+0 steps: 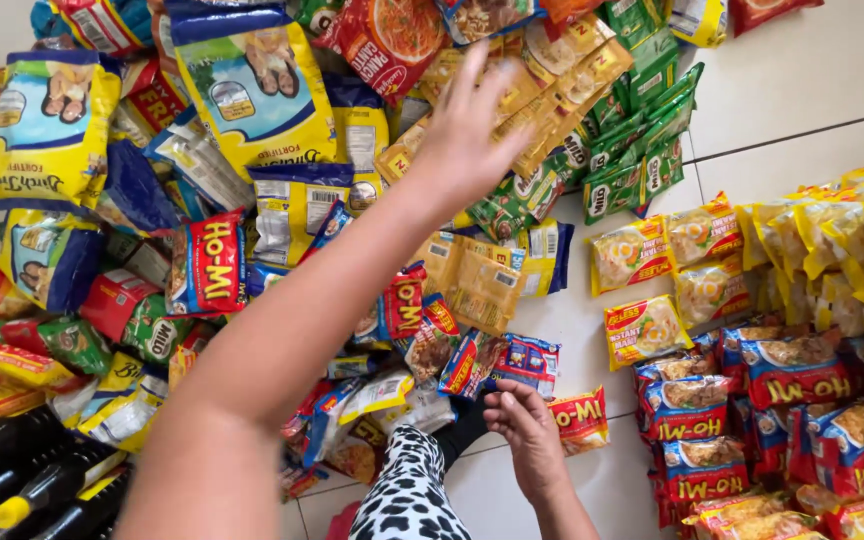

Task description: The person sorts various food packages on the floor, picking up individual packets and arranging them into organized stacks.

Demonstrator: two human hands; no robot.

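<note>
Left hand (467,125) is stretched way out over the pile, fingers spread wide and flat, not gripping anything. It hovers above a bunch of yellow-orange sachet strips (552,75), and I can't tell if the fingertips actually touch them or just float over.

Right hand (524,425) is low down near the body, fingers curled and resting on the floor tiles (812,70), right beside a small red snack packet (580,418). Can't say for sure if it's pinching that packet or just lying against it.

Using the red snack packet as the anchor: just up and left of it sit a couple of blue-and-red packets (502,362). Further up from it are flat yellow sachets (477,285). Way up and right are the green drink sachets (632,150), fanned out next to the yellow-orange strips. Directly right of it is a neat-ish stack of red noodle packs (752,420), with yellow noodle packs (652,290) above those, and more yellow ones out at the far right.

Far up-left of the packet are big yellow-and-blue bags (252,80), lying flat in the heap. Far left and lower are dark bottles with yellow caps (22,480). Right next to the packet on the left is a knee in black-and-white spotted fabric (407,495).
</note>
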